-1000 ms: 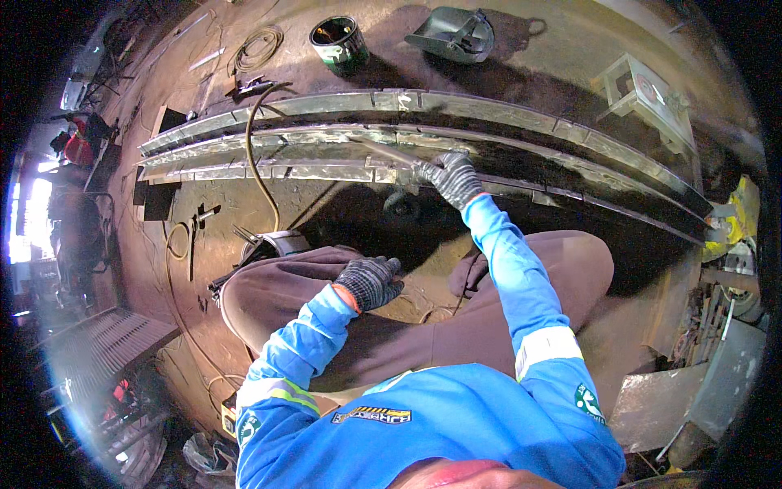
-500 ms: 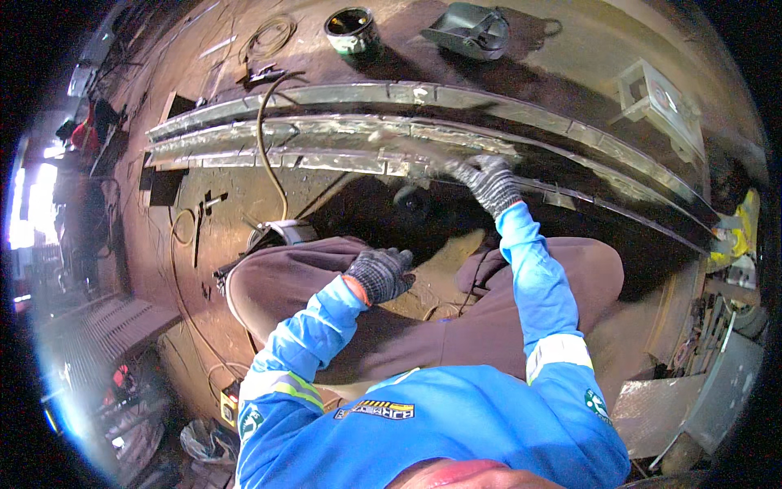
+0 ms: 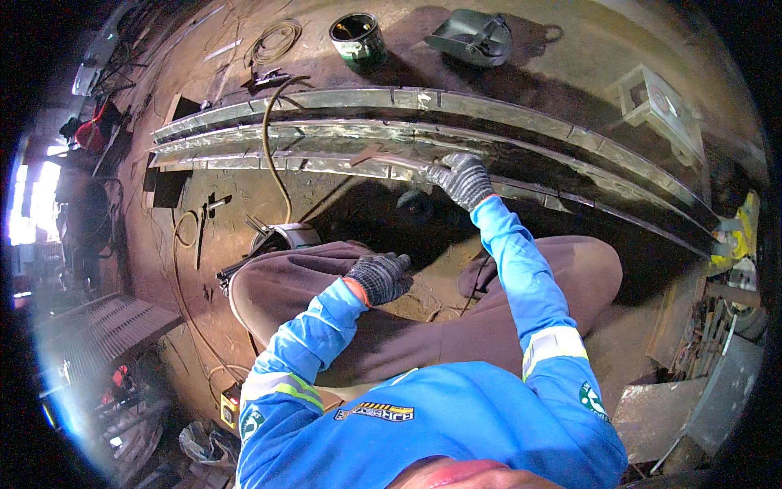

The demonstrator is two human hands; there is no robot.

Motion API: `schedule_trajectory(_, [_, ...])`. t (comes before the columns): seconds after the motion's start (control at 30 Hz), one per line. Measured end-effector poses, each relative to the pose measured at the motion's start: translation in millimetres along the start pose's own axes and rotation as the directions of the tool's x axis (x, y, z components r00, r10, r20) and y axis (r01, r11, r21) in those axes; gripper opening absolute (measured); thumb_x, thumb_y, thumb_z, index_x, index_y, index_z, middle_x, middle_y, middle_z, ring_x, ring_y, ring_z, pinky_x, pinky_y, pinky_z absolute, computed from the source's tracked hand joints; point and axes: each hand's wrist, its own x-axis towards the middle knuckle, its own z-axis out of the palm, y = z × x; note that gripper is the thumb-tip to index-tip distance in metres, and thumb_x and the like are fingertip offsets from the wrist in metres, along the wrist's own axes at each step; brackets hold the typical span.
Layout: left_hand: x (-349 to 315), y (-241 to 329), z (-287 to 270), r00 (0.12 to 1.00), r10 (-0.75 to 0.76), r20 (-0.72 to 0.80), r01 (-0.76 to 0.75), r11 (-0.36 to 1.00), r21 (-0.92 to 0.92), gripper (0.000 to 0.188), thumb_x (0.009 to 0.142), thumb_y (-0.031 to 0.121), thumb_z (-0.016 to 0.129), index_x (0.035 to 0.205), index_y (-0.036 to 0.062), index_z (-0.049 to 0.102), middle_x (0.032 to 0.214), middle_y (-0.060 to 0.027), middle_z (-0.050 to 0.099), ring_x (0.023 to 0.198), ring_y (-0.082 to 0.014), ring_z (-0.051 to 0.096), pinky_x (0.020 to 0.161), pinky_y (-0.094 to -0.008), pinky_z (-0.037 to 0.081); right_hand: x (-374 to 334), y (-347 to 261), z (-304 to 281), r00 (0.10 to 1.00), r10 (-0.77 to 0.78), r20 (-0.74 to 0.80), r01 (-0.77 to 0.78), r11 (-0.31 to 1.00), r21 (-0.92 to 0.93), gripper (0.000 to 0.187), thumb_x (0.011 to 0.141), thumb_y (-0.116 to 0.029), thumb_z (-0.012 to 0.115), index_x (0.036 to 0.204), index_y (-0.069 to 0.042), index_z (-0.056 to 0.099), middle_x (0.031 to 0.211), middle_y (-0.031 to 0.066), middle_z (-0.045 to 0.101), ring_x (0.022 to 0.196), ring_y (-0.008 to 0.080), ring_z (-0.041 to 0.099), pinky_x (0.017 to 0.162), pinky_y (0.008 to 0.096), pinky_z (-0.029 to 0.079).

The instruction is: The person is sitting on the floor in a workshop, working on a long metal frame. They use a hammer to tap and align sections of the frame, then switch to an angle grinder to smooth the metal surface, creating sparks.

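Note:
My right hand (image 3: 466, 181), in a grey knit glove, is closed round the handle of a chipping hammer (image 3: 391, 160). Its thin rust-brown head lies over the nearest of the long steel beams (image 3: 326, 130), which run from left to right across the floor in front of me. Pale scraped patches show along the metal. My left hand (image 3: 380, 279), gloved alike, rests on my left thigh with loosely bent fingers and nothing visible in it.
A cable (image 3: 267, 143) drapes over the beams on the left. Beyond them stand a dark bucket (image 3: 362, 53), a welding helmet (image 3: 472, 41) and a small white stand (image 3: 664, 106). A grinder-like round dark object (image 3: 414, 205) sits in shadow before me. Scrap metal (image 3: 717, 359) lies at right.
My right hand has moved slightly left and toward me with the chipping hammer, whose head was blurred by motion before. My left hand has stayed put. The view has shifted slightly.

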Motion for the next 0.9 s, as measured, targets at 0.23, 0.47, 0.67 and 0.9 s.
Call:
schedule_trajectory(0.23, [17.5, -5.8, 13.1, 0.996, 0.074, -0.041, -0.075, 0.997, -0.031, 0.032, 0.075, 0.034, 0.054, 0.089, 0.0052, 0.058, 0.074, -0.019, 0.06, 0.068, -0.0372, 0.06, 0.059, -0.0484, 0.048, -6.4, 12.3, -3.1, 0.974, -0.149, -0.172, 0.117, 0.976, -0.185, 0.045, 0.077, -0.044, 0.063, 0.069, 0.0, 0.061, 0.071, 0.0236, 0.057, 0.067, 0.0399, 0.054, 0.059, 0.0458, 0.041])
schedule_trajectory(0.47, [12.1, -11.2, 23.5, 0.999, 0.019, 0.045, -0.019, 1.0, 0.018, 0.039, 0.072, 0.038, 0.059, 0.091, 0.0041, 0.059, 0.077, -0.0169, 0.062, 0.073, -0.0361, 0.061, 0.064, -0.0471, 0.049, -14.0, 17.9, 6.2, 0.985, -0.068, -0.158, 0.053, 0.994, -0.1, 0.053, 0.076, -0.051, 0.061, 0.067, 0.001, 0.058, 0.069, 0.0227, 0.056, 0.066, 0.0396, 0.053, 0.06, 0.0472, 0.04])
schedule_trajectory(0.67, [14.6, -9.1, 22.9, 0.996, 0.059, -0.067, -0.057, 0.998, 0.031, 0.041, 0.068, 0.038, 0.061, 0.093, 0.0053, 0.059, 0.076, -0.015, 0.063, 0.073, -0.0347, 0.061, 0.063, -0.0453, 0.05, -5.9, 34.0, -0.3, 0.976, -0.115, -0.183, 0.096, 0.989, -0.113, 0.048, 0.077, -0.045, 0.063, 0.069, 0.002, 0.062, 0.066, 0.0213, 0.058, 0.062, 0.0364, 0.054, 0.059, 0.0426, 0.042])
schedule_trajectory(0.9, [5.3, -7.0, 19.2, 0.998, 0.031, -0.061, -0.034, 0.999, -0.042, 0.039, 0.068, 0.034, 0.058, 0.094, 0.0053, 0.061, 0.085, -0.0171, 0.064, 0.083, -0.0362, 0.061, 0.073, -0.0468, 0.049, -26.9, 13.9, -33.7, 0.975, -0.157, -0.159, 0.174, 0.98, 0.099, 0.034, 0.078, -0.032, 0.067, 0.074, 0.002, 0.063, 0.062, 0.0136, 0.06, 0.054, 0.0268, 0.053, 0.054, 0.0419, 0.039])
